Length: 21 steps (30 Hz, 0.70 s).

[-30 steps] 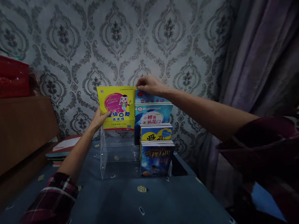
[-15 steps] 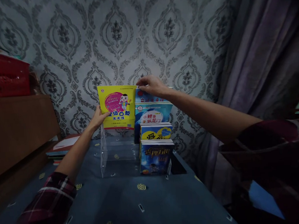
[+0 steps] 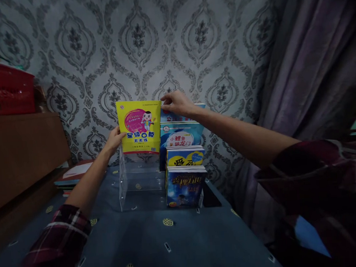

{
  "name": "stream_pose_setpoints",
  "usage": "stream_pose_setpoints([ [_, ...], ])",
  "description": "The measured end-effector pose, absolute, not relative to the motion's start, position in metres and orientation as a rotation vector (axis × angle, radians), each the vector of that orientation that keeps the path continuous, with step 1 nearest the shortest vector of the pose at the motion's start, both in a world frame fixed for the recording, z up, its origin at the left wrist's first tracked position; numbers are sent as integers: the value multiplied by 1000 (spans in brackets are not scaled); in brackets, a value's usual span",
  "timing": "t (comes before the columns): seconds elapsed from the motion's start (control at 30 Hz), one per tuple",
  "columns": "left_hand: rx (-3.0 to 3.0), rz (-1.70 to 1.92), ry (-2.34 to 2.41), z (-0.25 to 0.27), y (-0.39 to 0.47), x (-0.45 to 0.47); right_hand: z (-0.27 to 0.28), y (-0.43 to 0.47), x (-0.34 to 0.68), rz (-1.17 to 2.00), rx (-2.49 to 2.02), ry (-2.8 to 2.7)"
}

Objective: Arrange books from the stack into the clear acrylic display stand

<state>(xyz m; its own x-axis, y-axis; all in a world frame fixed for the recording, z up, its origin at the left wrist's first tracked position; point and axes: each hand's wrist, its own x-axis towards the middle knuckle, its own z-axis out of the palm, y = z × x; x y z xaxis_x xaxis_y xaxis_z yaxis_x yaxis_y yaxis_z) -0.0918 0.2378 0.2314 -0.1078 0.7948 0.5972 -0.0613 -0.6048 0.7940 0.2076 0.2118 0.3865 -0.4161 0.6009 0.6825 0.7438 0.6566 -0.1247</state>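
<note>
A yellow workbook (image 3: 140, 126) with a pink circle and a cartoon child stands upright on the back tier of a clear acrylic book rack (image 3: 123, 186). My left hand (image 3: 114, 141) closes on its left edge, thumb on the cover. At the upper right edge, my right hand (image 3: 177, 103) pinches the same workbook, its fingertips partly hidden. Beside it, below my right hand, a blue book (image 3: 177, 116) and a light-blue book (image 3: 182, 134) stand in the rack. In front of them are a blue-and-yellow book (image 3: 184, 157) and several dark blue books (image 3: 185, 188).
The rack stands on a dark blue patterned tablecloth (image 3: 149, 245) against a papered wall. At left are a brown cabinet (image 3: 24, 156), a red basket (image 3: 5, 88) and a stack of books (image 3: 74, 173). A grey curtain (image 3: 273, 102) hangs on the right.
My left thumb has slid slightly left, toward the workbook's edge, uncovering more of the title. My right hand has barely shifted left; the books stay in place.
</note>
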Motion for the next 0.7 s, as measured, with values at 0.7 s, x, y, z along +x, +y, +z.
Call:
stream_pose_setpoints([
  [0.7, 1463, 1762, 777, 235, 233, -83, 384, 217, 204, -226, -1065, -2110],
])
